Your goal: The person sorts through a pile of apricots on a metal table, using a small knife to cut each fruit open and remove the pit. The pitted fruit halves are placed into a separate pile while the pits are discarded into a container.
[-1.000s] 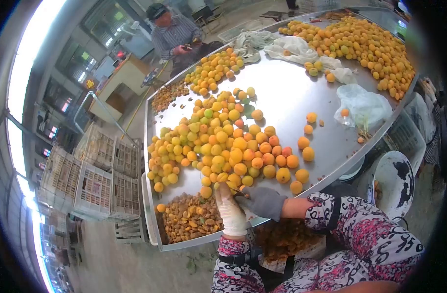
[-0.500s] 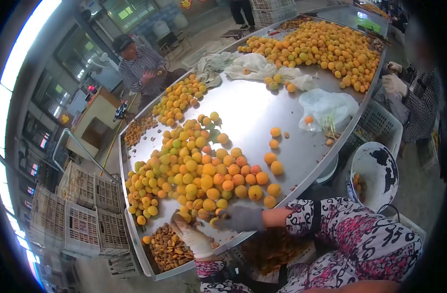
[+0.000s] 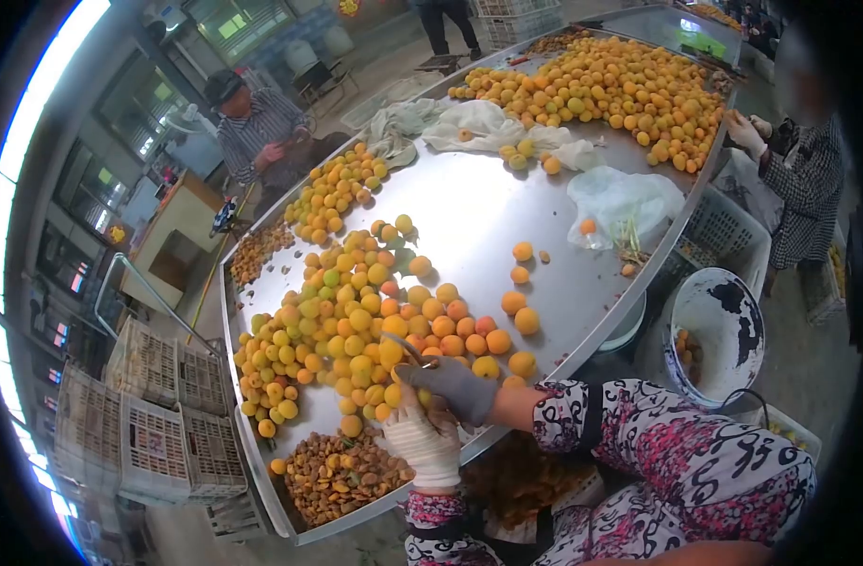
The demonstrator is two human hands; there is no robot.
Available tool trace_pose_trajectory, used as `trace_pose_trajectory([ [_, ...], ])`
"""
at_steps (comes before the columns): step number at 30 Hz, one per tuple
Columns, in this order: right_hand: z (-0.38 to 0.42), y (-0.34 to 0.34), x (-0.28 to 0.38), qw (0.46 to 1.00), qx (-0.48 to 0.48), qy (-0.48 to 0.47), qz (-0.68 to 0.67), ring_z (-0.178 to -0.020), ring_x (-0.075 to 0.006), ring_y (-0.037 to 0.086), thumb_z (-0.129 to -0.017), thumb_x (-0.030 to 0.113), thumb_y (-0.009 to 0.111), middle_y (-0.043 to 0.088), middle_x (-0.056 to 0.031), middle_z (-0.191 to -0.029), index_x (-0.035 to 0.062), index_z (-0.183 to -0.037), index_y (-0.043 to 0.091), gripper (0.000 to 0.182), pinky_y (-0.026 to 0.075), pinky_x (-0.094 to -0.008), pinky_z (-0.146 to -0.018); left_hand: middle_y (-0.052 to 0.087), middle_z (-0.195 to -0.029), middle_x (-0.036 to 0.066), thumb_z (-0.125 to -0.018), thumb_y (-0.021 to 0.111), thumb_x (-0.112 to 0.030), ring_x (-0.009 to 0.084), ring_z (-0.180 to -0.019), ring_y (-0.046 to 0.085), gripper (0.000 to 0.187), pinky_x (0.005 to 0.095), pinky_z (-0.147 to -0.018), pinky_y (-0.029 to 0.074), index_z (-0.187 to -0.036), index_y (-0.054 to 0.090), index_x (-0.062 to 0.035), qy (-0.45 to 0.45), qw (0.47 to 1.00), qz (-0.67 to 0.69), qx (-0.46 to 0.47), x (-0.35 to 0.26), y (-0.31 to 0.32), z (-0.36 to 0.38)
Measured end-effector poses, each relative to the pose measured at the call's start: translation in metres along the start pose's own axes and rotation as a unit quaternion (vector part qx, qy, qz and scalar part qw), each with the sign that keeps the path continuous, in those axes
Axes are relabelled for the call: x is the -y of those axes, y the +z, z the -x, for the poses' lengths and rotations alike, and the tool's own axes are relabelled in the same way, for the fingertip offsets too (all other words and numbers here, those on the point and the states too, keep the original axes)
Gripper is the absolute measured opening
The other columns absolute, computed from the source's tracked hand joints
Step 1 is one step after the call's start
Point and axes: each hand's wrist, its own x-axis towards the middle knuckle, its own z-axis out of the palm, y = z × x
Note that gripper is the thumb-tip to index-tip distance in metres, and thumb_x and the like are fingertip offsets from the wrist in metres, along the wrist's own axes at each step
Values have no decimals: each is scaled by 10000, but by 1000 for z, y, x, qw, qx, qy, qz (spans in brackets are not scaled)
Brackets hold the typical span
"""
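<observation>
Right grip (image 3: pixel 458 389): closed around the curved knife (image 3: pixel 403 346), blade over the apricots (image 3: pixel 360 320) heaped on the bench (image 3: pixel 469 217). Left grip (image 3: pixel 424 443): curled alongside; cannot tell what it holds. For control, angle the blade clear of the left grip

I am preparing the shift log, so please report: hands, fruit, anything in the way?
Right hand: gripping curved blade. Left hand: close by, grip unclear. Fruit: heaped just ahead. Brown heap beside left hand; nothing visibly blocking.
</observation>
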Motion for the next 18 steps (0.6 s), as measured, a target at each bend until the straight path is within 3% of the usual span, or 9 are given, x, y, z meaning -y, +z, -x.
trace_pose_trajectory([
  [4,-13,-3,-16,997,5,-31,75,-625,-170,571,-841,106,545,561,-97,-814,84,-1146,535,306,454,-276,-526,531,-851,225,-778,531,-96,371,-688,528,466,420,-653,412,-1203,427,65,-80,980,169,-70,1,11,5],
  [6,-14,-2,-20,971,-19,-116,207,-667,-209,573,-779,20,546,554,-114,-858,114,-1210,516,442,460,-307,-570,528,-869,214,-804,534,-99,338,-662,538,437,394,-633,425,-1193,427,67,-52,987,132,-81,2,11,3],
  [7,-15,1,-19,975,-8,-103,199,-667,-209,573,-779,20,546,554,-114,-858,114,-1210,516,442,460,-307,-570,524,-887,202,-829,536,-102,304,-636,548,409,367,-613,439,-1184,427,69,-24,991,93,-91,-2,6,-1],
  [9,-21,4,-17,996,-71,-43,12,-664,-87,496,-829,134,589,559,-26,-765,79,-1138,560,315,436,-246,-569,563,-1002,179,-911,454,-91,227,-844,553,272,328,-727,465,-1154,438,29,-226,919,317,-56,-24,2,-4],
  [11,-30,7,-25,976,-134,-159,62,-577,-101,526,-830,256,617,586,-68,-683,7,-944,612,274,436,-274,-529,515,-1113,136,-937,423,-129,189,-945,504,274,300,-811,437,-1173,436,7,-241,878,404,-83,-15,16,-2],
  [14,-39,10,-33,964,-212,-110,116,-578,-154,565,-805,288,644,609,-111,-670,9,-920,620,303,450,-311,-538,463,-1218,153,-964,348,-112,198,-1099,473,301,324,-909,414,-1237,346,14,-277,819,500,-46,-17,11,-3],
  [15,-42,10,-35,950,-222,-165,143,-570,-191,571,-800,304,647,597,-134,-651,12,-872,616,302,448,-326,-535,463,-1218,153,-964,348,-112,198,-1099,473,301,324,-909,414,-1237,346,14,-289,818,495,-48,-13,12,-2],
  [17,-41,11,-38,936,-229,-205,172,-563,-227,577,-795,320,650,585,-156,-633,16,-823,613,308,446,-341,-531,445,-1242,149,-970,306,-123,210,-1106,480,303,340,-912,422,-1250,320,-9,-122,967,223,6,-4,10,2],
  [18,-40,10,-37,924,-221,-224,217,-562,-254,575,-794,330,648,573,-168,-627,18,-780,594,317,444,-348,-526,445,-1242,149,-970,306,-123,210,-1106,480,303,340,-912,422,-1250,320,-9,-135,965,224,10,-6,8,3],
])
